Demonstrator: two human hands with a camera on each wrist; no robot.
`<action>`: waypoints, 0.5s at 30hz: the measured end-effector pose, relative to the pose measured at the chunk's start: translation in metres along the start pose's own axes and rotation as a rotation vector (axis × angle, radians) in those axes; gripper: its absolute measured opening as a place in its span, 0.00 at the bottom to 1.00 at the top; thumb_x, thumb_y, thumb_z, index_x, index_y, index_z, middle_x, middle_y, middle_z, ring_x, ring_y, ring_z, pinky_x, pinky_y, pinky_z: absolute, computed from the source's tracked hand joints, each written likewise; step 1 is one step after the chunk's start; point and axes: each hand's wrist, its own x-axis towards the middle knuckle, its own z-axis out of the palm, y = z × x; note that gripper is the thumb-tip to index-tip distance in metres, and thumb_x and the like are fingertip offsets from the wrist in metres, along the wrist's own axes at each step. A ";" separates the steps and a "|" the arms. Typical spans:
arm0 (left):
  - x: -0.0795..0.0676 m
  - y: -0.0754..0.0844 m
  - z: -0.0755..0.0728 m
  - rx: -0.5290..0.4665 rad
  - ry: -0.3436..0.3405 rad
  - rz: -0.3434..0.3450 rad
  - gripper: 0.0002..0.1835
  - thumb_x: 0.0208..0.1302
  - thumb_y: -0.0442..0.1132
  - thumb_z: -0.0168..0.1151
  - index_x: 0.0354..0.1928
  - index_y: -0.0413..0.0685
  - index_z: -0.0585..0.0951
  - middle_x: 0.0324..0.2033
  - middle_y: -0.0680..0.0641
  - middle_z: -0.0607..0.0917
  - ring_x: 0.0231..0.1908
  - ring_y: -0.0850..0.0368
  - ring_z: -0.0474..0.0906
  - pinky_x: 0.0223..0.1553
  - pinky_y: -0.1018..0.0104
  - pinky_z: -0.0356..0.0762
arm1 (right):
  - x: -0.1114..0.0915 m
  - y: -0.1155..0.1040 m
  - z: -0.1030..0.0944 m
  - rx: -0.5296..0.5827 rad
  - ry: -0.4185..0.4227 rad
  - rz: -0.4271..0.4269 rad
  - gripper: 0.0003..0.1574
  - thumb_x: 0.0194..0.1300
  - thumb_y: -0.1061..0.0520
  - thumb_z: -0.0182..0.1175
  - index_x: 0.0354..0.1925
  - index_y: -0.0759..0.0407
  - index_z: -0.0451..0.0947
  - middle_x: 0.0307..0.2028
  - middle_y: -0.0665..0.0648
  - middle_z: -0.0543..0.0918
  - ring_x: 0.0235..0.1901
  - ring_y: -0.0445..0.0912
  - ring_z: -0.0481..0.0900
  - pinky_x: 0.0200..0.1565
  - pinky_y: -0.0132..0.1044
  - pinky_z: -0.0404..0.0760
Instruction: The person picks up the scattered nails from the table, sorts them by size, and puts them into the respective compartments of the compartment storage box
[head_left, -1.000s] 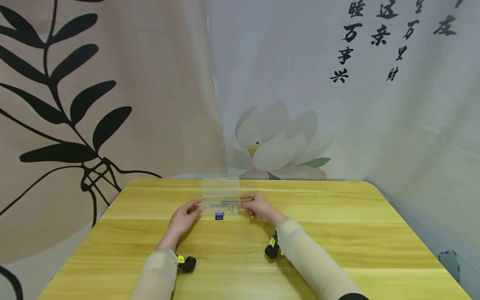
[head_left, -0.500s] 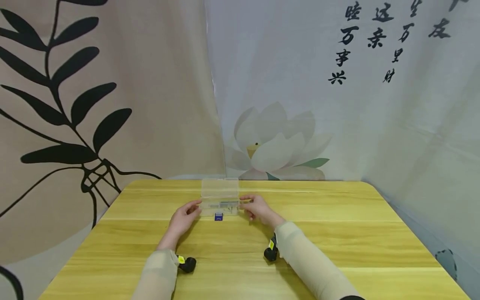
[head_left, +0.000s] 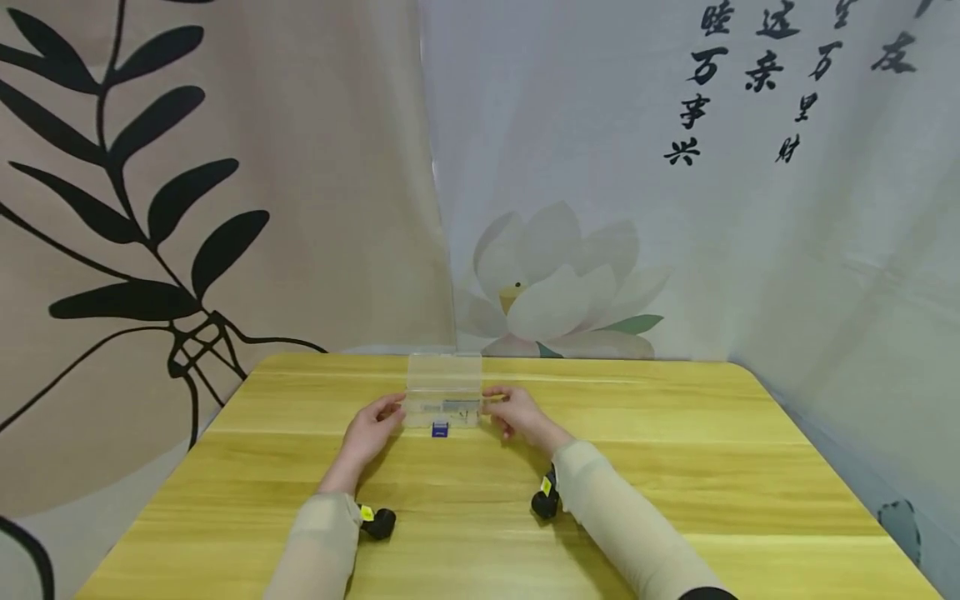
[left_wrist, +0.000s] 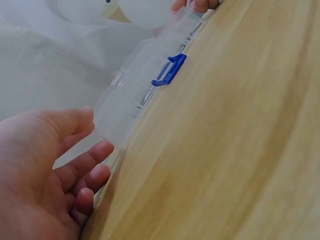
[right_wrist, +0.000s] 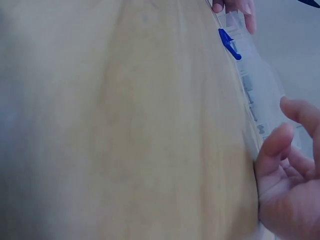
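Note:
A clear plastic box (head_left: 420, 419) rests near the far edge of the table, its lid (head_left: 444, 372) raised at the back. A blue latch (head_left: 439, 430) hangs at the box's front. Inside lie thin greyish pieces, too small to identify. My left hand (head_left: 371, 427) is at the box's left end, thumb and fingers apart, fingertips at or very close to the wall. At the opposite end is my right hand (head_left: 521, 417), fingers loosely bent beside the wall. Neither wrist view shows fingers wrapped round the box; exact contact is hard to tell.
The wooden table (head_left: 465, 533) extends in front of the box and to both sides. A printed curtain (head_left: 337, 208) hangs just behind the table's far edge. Black wrist cameras (head_left: 381, 523) sit under both cuffs.
The head view shifts slightly. Both hands and the box keep the same places relative to each other, and the lid stays raised.

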 end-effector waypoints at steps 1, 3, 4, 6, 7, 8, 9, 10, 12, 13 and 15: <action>0.001 0.000 0.000 -0.007 0.000 0.001 0.22 0.72 0.42 0.55 0.65 0.45 0.74 0.53 0.41 0.79 0.50 0.47 0.72 0.50 0.52 0.70 | 0.001 0.000 0.000 0.000 0.000 0.000 0.26 0.65 0.60 0.62 0.60 0.65 0.72 0.14 0.51 0.65 0.11 0.39 0.60 0.14 0.31 0.69; 0.002 0.000 0.000 -0.026 0.003 -0.004 0.22 0.72 0.42 0.55 0.65 0.45 0.74 0.53 0.41 0.79 0.51 0.47 0.72 0.51 0.52 0.70 | 0.001 -0.001 0.000 -0.001 0.007 0.003 0.26 0.65 0.60 0.62 0.60 0.65 0.71 0.15 0.51 0.65 0.11 0.39 0.60 0.14 0.30 0.69; 0.003 0.001 0.000 -0.035 0.002 -0.005 0.22 0.73 0.42 0.55 0.65 0.45 0.74 0.54 0.41 0.78 0.52 0.47 0.72 0.51 0.52 0.70 | 0.002 -0.002 0.000 -0.005 0.011 0.005 0.26 0.66 0.60 0.62 0.60 0.65 0.71 0.15 0.51 0.65 0.11 0.39 0.60 0.14 0.30 0.69; 0.004 0.001 0.000 -0.051 0.005 -0.009 0.22 0.73 0.42 0.55 0.65 0.45 0.73 0.55 0.41 0.78 0.53 0.46 0.72 0.51 0.51 0.71 | 0.001 -0.004 0.001 -0.012 0.016 0.009 0.26 0.66 0.60 0.61 0.60 0.65 0.71 0.15 0.51 0.65 0.11 0.39 0.60 0.14 0.30 0.69; 0.004 0.002 0.000 -0.057 0.007 -0.012 0.22 0.73 0.43 0.55 0.65 0.45 0.73 0.55 0.41 0.77 0.53 0.46 0.72 0.51 0.51 0.71 | 0.001 -0.006 0.001 -0.014 0.017 0.011 0.26 0.66 0.60 0.61 0.60 0.65 0.71 0.15 0.52 0.65 0.11 0.39 0.60 0.13 0.30 0.68; 0.005 0.002 0.001 -0.063 0.009 -0.014 0.22 0.73 0.43 0.54 0.65 0.45 0.73 0.55 0.40 0.77 0.53 0.46 0.72 0.52 0.51 0.71 | 0.001 -0.006 0.000 -0.018 0.017 0.007 0.26 0.66 0.60 0.61 0.61 0.66 0.71 0.15 0.52 0.65 0.11 0.39 0.59 0.13 0.30 0.68; 0.005 0.002 0.001 -0.071 0.011 -0.015 0.22 0.73 0.43 0.54 0.65 0.44 0.73 0.55 0.40 0.77 0.54 0.45 0.72 0.52 0.50 0.71 | 0.001 -0.007 0.000 -0.022 0.015 0.005 0.26 0.66 0.60 0.60 0.61 0.66 0.71 0.16 0.52 0.65 0.11 0.39 0.59 0.13 0.30 0.68; 0.005 0.003 0.001 -0.076 0.013 -0.017 0.22 0.73 0.42 0.54 0.65 0.44 0.73 0.56 0.40 0.77 0.54 0.45 0.72 0.52 0.50 0.71 | 0.001 -0.008 0.000 -0.016 0.012 0.004 0.26 0.66 0.60 0.60 0.61 0.67 0.71 0.16 0.52 0.65 0.11 0.39 0.59 0.13 0.30 0.68; 0.006 0.002 0.001 -0.083 0.017 -0.018 0.22 0.73 0.42 0.55 0.65 0.43 0.73 0.56 0.39 0.77 0.55 0.44 0.72 0.53 0.50 0.71 | 0.001 -0.008 -0.001 -0.011 0.008 0.001 0.27 0.67 0.60 0.59 0.61 0.68 0.70 0.16 0.52 0.65 0.11 0.39 0.59 0.14 0.30 0.68; 0.007 0.002 0.001 -0.086 0.019 -0.019 0.22 0.73 0.42 0.55 0.65 0.43 0.73 0.56 0.39 0.77 0.55 0.44 0.72 0.53 0.50 0.70 | 0.001 -0.008 -0.002 -0.006 0.005 0.001 0.27 0.67 0.60 0.59 0.62 0.68 0.69 0.16 0.52 0.65 0.12 0.39 0.59 0.14 0.30 0.68; 0.008 0.002 0.001 -0.099 0.022 -0.022 0.22 0.72 0.41 0.55 0.65 0.43 0.73 0.56 0.39 0.77 0.55 0.44 0.72 0.53 0.51 0.70 | 0.002 -0.008 -0.005 0.009 -0.002 0.008 0.27 0.68 0.59 0.58 0.62 0.68 0.68 0.16 0.52 0.64 0.12 0.40 0.58 0.14 0.31 0.67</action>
